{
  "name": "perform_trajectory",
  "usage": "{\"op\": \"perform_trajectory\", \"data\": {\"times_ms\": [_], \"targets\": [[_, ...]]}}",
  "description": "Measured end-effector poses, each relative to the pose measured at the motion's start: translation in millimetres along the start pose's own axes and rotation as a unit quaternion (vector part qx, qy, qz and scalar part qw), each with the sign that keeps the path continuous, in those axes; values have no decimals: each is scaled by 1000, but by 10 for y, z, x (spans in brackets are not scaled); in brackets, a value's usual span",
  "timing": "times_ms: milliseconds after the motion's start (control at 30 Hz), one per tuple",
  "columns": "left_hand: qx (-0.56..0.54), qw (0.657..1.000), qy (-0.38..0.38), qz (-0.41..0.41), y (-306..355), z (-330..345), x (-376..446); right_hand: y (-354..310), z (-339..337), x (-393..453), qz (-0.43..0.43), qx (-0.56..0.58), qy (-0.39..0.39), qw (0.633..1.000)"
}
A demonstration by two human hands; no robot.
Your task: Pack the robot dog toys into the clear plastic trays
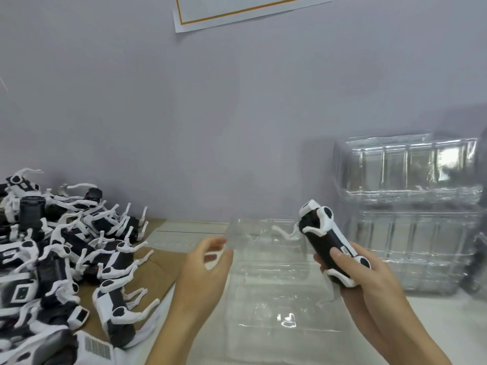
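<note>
Head view: robot dog toy (pixel 326 241) gripped in right hand (pixel 369 280) above clear plastic tray (pixel 266 285), poised for packing.
Left hand (pixel 208 262) half-curled at tray edge, seemingly steadying it; grip uncertain through blur.

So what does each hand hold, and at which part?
The right hand grips a toy dog around the lower end of its black body. The left hand pinches the clear tray at its left edge.

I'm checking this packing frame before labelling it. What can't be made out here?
All in the head view:
- Clear tray under the hands: transparent with glare, so its compartments are unclear.
- Left hand: blurred; whether its fingers pinch the tray edge is unclear.
- Toy pile: cut off by the left edge, no count possible.
- Tray stack: blurred, number unreadable.
- Wall paper: cut off at the top.
</note>
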State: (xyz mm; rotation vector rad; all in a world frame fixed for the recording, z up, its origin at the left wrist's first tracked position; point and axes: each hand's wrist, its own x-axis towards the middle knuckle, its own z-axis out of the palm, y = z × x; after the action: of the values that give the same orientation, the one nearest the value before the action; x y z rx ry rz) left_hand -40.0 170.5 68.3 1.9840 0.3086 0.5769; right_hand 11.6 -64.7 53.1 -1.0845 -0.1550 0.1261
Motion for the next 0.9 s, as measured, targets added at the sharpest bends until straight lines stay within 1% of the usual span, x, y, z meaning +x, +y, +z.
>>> {"op": "perform_trajectory", "data": {"times_ms": [67, 133, 233, 367, 467, 533, 600, 700, 767, 900], "targets": [[-49, 997, -34, -47, -223, 52, -40, -12, 42, -30, -8, -53, -13, 998], [-114, 988, -70, -80, -362, 133, -44, -35, 69, -56, -22, -159, -8, 987], [-157, 976, -118, -91, -479, 253, -18, -109, 148, -103, -56, -329, 1, 943], [-180, 968, -139, -110, -506, 347, 1, -177, 261, -93, -80, -444, -3, 892], [-182, 970, -126, -103, -500, 374, 26, -255, 299, -27, -89, -499, -13, 862], [-170, 974, -119, -94, -497, 384, 35, -334, 321, 35, -85, -530, -46, 842], [-154, 978, -117, -81, -490, 385, 38, -408, 343, 96, -73, -570, -76, 815], [-150, 980, -107, -71, -482, 364, 62, -448, 316, 183, -57, -611, -101, 783], [-145, 982, -100, -66, -483, 350, 82, -416, 271, 195, -51, -616, -106, 779], [-144, 980, -118, -69, -480, 345, 78, -253, 198, 143, -65, -586, -96, 802]]}}
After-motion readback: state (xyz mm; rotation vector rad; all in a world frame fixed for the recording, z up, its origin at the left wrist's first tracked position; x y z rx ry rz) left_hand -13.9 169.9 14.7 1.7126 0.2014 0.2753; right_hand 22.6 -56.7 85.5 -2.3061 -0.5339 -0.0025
